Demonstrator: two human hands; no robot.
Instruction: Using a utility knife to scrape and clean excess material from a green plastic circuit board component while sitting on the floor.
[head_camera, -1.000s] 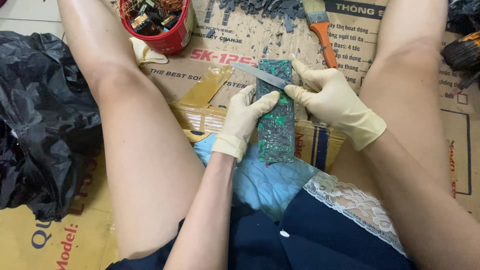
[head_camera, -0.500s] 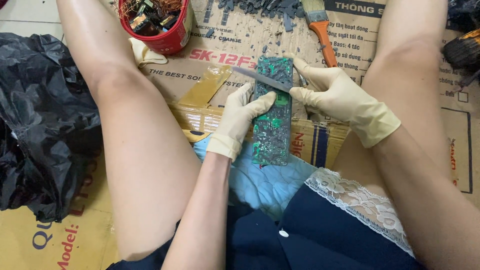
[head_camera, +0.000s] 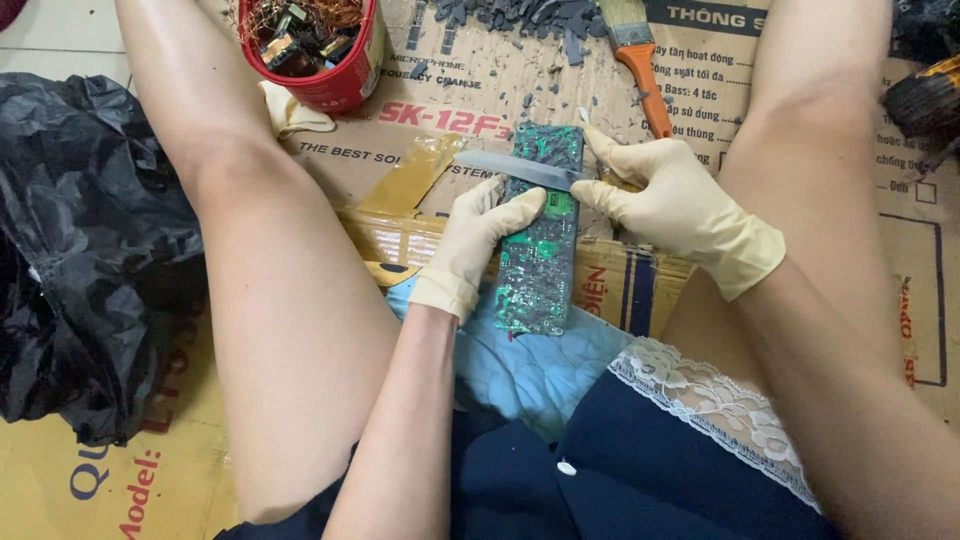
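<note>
A long green circuit board (head_camera: 540, 260) lies lengthways on flattened cardboard between my legs, solder side up. My left hand (head_camera: 478, 240), in a cream rubber glove, presses on the board's left edge and holds it down. A cream glove also covers my right hand (head_camera: 672, 205), which grips a knife handle at the board's right edge. The grey knife blade (head_camera: 515, 169) lies flat across the upper part of the board, tip pointing left.
A red tub (head_camera: 330, 45) of copper wire and components stands at the top. A paintbrush with an orange handle (head_camera: 640, 55) lies beside grey chips. A black plastic bag (head_camera: 85, 250) fills the left. Light blue cloth (head_camera: 540, 370) lies under the board's near end.
The knife blade has shifted up the board, away from me, with my right hand. My left hand has stayed on the board's left edge.
</note>
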